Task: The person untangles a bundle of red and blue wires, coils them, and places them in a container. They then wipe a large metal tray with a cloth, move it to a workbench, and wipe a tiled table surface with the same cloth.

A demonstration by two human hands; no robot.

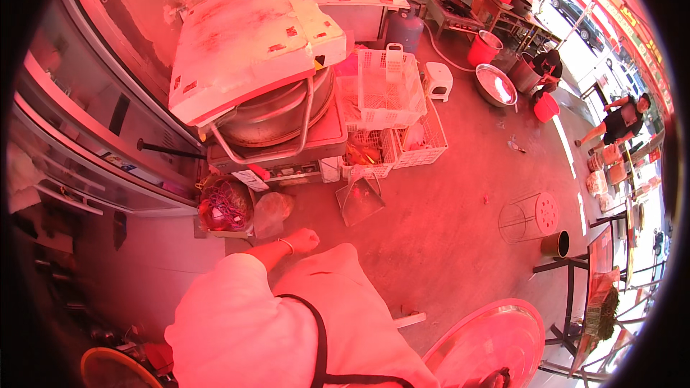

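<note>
My left hand [303, 240] is curled, with a bracelet at the wrist, just above the light apron [342, 275] over my lap. No object shows in it. My right hand is out of view. Beyond my left hand lie a box of tangled cords [226, 207], a translucent plastic bag [273, 212] and a dustpan [361, 200] on the floor. At the lower right is a large round lid [485, 334] with a dark handle, close beside the apron. Red light tints the whole scene.
White foam boxes [237, 43] top a large metal pan [275, 110]. Plastic crates [391, 91] stand beside them, near a white stool [439, 81]. A wire-frame stool [545, 213] lies on its side. One person [549, 67] bends by a pot; another person [622, 118] stands farther right.
</note>
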